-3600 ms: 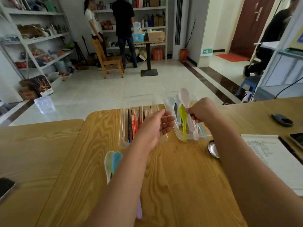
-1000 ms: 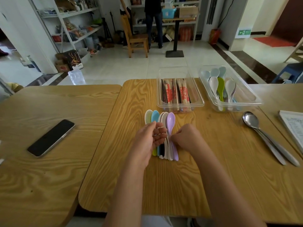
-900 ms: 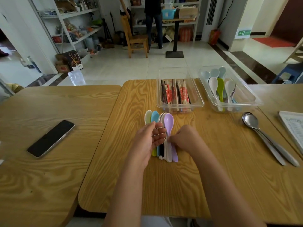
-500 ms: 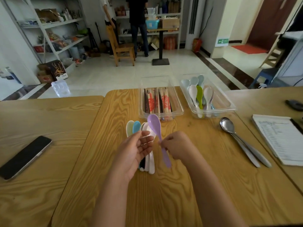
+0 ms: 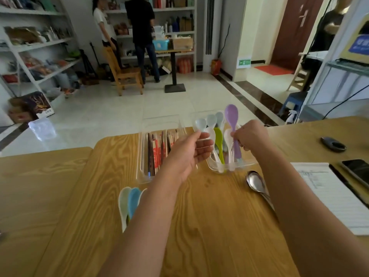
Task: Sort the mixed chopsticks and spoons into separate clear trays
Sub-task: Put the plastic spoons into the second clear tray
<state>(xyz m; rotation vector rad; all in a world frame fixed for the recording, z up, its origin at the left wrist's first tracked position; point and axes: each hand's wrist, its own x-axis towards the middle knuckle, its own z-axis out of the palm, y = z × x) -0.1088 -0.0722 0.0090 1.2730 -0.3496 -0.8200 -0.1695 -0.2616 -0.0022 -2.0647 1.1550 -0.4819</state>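
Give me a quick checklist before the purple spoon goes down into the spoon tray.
1. Grip: right hand pinches the purple spoon by its handle: ok.
2. Position: spoon held above the spoon tray: ok.
3. Free space in that tray: cannot tell, other spoons crowd it.
4. Free hand: left hand empty, fingers relaxed: ok.
5. Drop path: cannot tell, the left hand overlaps the tray's left edge in view.
6. Sorting finished: not ok, loose spoons lie on the table.
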